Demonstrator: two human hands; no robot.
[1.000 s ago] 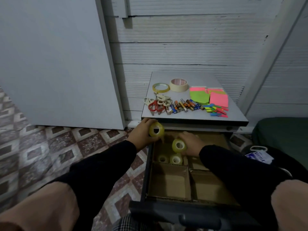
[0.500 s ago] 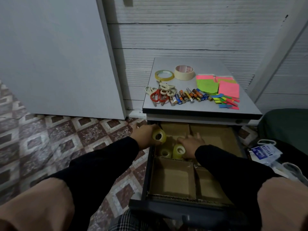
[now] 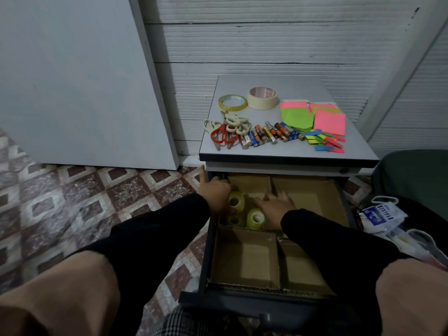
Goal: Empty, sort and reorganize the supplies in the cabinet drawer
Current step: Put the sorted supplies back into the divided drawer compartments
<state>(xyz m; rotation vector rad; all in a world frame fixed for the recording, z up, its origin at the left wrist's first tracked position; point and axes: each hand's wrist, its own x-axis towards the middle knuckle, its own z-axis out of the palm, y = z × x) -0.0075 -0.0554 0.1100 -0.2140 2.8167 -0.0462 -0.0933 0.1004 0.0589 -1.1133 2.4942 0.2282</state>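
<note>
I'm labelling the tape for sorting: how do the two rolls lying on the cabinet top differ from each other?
The cream masking tape roll is thick-walled and opaque, with a printed core; the thin yellowish clear tape roll is a slim, low, see-through ring. The cream roll stands taller and lies further right; the clear roll sits to its left, nearer the scissors. Both lie flat on the grey cabinet top, untouched by either hand.
</note>
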